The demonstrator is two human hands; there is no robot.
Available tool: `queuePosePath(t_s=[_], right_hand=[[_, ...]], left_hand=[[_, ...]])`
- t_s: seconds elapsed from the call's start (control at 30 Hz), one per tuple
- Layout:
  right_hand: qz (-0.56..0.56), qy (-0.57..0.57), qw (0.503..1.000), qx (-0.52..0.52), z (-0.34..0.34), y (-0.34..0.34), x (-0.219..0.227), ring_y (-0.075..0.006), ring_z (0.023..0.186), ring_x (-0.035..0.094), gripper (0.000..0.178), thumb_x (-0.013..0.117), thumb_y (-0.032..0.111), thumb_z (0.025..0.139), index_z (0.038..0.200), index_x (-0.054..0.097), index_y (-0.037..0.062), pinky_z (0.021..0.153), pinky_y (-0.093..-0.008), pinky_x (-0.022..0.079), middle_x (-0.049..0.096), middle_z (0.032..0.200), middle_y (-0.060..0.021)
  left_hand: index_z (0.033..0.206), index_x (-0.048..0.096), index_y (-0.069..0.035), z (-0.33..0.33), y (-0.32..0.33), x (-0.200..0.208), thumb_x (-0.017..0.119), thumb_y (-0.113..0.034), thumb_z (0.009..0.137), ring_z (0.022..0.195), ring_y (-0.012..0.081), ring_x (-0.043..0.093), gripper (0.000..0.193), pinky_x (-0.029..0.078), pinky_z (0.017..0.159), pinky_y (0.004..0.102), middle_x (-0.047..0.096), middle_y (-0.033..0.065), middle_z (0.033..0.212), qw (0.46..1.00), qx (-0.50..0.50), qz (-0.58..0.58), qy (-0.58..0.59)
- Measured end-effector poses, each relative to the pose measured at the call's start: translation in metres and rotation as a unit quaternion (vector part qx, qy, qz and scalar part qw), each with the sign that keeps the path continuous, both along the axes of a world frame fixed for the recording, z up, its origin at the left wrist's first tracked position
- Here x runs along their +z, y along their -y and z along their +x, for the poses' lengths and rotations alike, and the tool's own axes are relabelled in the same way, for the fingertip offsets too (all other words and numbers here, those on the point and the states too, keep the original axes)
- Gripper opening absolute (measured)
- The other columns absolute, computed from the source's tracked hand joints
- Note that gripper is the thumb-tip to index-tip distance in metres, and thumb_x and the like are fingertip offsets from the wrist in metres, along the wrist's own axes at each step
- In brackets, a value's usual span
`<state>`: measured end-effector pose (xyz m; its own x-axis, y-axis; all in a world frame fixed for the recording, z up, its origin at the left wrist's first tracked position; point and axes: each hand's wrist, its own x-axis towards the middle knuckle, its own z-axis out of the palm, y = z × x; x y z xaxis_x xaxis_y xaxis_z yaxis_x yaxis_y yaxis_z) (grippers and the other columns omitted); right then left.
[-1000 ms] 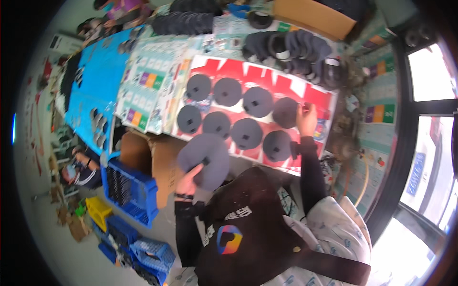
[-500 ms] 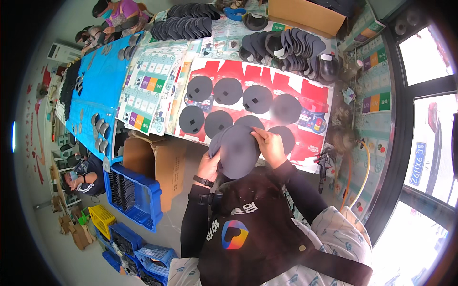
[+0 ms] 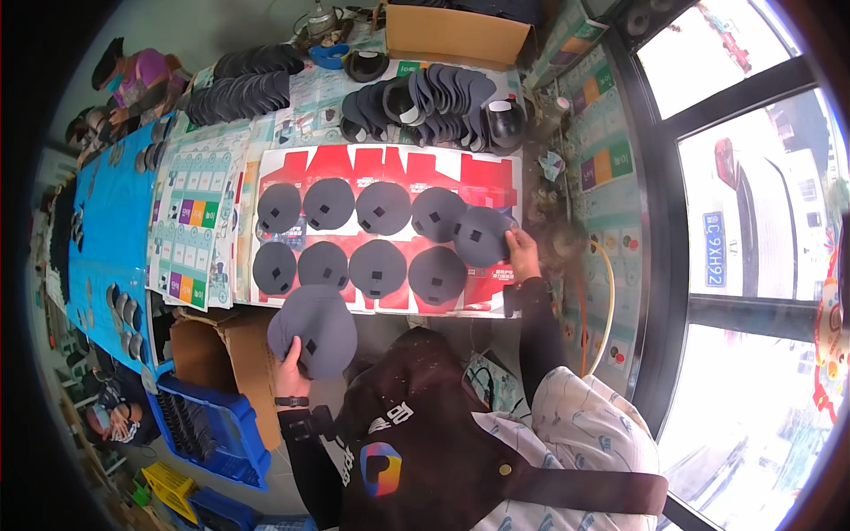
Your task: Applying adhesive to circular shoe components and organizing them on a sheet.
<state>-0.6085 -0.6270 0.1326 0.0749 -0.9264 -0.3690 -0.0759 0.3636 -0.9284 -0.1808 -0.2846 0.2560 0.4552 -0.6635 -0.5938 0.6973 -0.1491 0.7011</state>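
My left hand (image 3: pixel 290 376) is closed on a stack of dark grey round fabric-like pieces (image 3: pixel 320 323), held in front of the table's near edge; the top one shows a small black square. At the right, my right hand (image 3: pixel 524 255) pinches the edge of a single grey round piece (image 3: pixel 482 250). That piece partly overlaps a neighbouring round piece (image 3: pixel 434 212) in the far row. Several more such pieces lie in two rows on red and white printed sheets (image 3: pixel 496 177), each with a black square. Whether the pinched piece touches the sheet, I cannot tell.
Curved dark visor-like parts (image 3: pixel 452 97) are heaped at the back. A cardboard box (image 3: pixel 456 37) stands behind them. Printed sheets (image 3: pixel 190 221) and a blue-covered table (image 3: pixel 111 203) are leftward. Below sits a blue crate (image 3: pixel 252 442). A yellow hose (image 3: pixel 609 301) hangs at right.
My hands have moved apart: the right now holds one piece over the sheets' right side, the left keeps the stack lower left. The whole view has shifted, showing more of the window.
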Motion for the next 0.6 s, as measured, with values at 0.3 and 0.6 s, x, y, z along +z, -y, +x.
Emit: queuePosePath(t_s=[0.3,0.6], right_hand=[[0.051,-0.017,0.999,-0.005,-0.04,0.014,-0.042,-0.0128,0.068,0.061,0.012,0.06,0.02,0.103,0.103,0.065,0.0095,0.044,-0.0318,0.056,0.061,0.084,0.0007],[-0.141,-0.205,0.968,0.023,-0.07,0.024,-0.098,-0.0179,0.068,0.063,0.02,0.065,0.022,0.099,0.104,0.068,0.0025,0.061,-0.0355,0.053,0.067,0.08,-0.0069]], left_hand=[[0.141,0.053,-0.006,0.009,-0.023,0.007,0.062,-0.02,0.102,0.121,0.0237,0.061,0.042,0.05,0.102,0.0425,0.06,0.0068,0.136,0.999,0.022,-0.007,-0.029],[0.142,0.052,-0.006,0.004,-0.02,0.005,0.06,-0.02,0.103,0.123,0.0232,0.059,0.042,0.049,0.104,0.0428,0.06,0.0065,0.137,0.998,0.039,-0.011,-0.049]])
